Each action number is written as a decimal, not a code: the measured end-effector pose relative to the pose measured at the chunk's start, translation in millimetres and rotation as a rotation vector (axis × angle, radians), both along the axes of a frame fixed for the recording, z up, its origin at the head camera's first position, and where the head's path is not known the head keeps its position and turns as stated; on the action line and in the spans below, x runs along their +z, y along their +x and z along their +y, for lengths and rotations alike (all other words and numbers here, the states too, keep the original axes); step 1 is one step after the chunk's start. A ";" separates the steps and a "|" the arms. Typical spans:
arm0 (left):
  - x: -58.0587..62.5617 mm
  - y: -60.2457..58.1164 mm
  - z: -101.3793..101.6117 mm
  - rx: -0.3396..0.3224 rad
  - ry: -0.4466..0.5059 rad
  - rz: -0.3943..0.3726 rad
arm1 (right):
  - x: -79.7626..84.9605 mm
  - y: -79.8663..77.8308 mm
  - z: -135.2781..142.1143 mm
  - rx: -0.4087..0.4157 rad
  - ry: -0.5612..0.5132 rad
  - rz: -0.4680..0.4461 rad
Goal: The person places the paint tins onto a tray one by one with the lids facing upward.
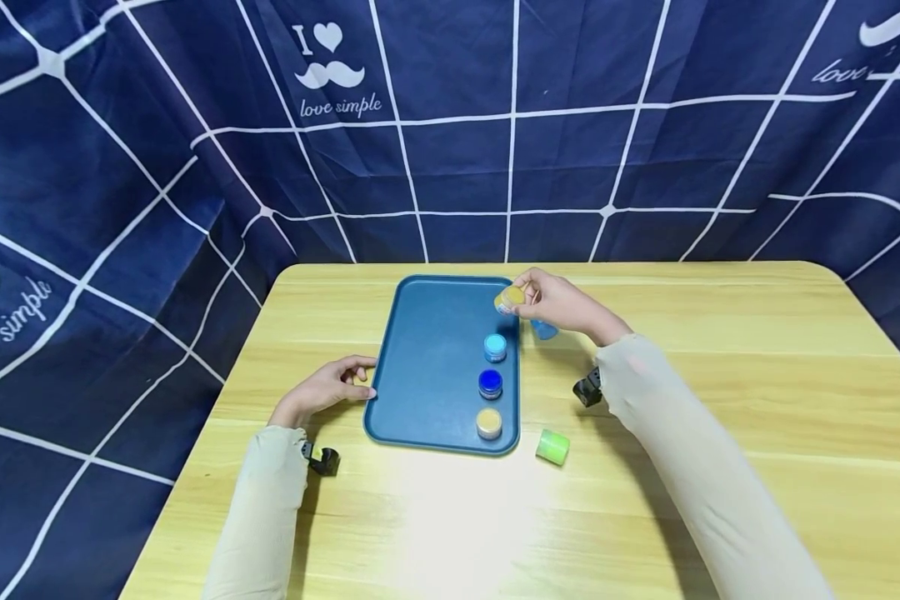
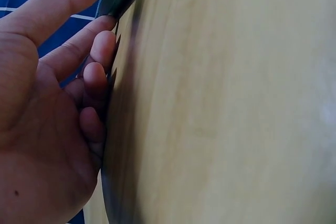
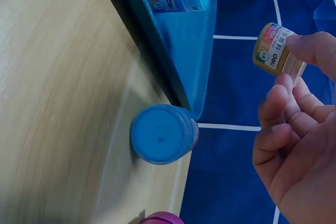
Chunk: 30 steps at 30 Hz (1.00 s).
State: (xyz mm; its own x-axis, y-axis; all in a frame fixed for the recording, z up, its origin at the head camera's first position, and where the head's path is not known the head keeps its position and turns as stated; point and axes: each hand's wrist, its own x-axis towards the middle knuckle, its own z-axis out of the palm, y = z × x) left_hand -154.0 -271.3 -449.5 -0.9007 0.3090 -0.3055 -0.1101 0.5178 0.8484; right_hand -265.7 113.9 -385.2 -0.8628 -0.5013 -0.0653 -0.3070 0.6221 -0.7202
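Observation:
My right hand pinches a small yellow paint jar between thumb and fingers, above the far right corner of the blue tray. The right wrist view shows the jar tilted, its printed label visible. At the tray's left edge, my left hand holds the rim between thumb and index finger, the other fingers curled. Along the tray's right side stand a light blue jar, a dark blue jar and a pale yellow jar.
A green jar lies on its side on the wooden table, right of the tray. Partly hidden under my right hand is a blue jar. A magenta jar shows at the right wrist view's bottom edge. Dark blue cloth hangs behind.

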 end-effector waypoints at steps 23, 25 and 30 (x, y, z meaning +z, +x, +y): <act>-3.1 -0.8 -0.7 0.002 0.014 -0.003 | -8.4 -11.5 -23.4 0.065 0.290 -0.015; -3.2 -0.7 -0.5 0.002 0.011 0.001 | -8.4 -11.3 -26.1 0.068 0.319 -0.008; -3.6 -1.2 -0.8 0.006 0.009 0.006 | -9.6 -11.7 -31.9 0.092 0.379 0.009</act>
State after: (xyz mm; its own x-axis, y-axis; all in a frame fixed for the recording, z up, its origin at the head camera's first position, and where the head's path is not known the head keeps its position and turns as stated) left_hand -155.1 -272.2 -453.1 -0.9042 0.3066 -0.2975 -0.1081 0.5094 0.8537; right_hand -277.4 82.0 -394.8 -0.8169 -0.5184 -0.2529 -0.3792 0.8130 -0.4418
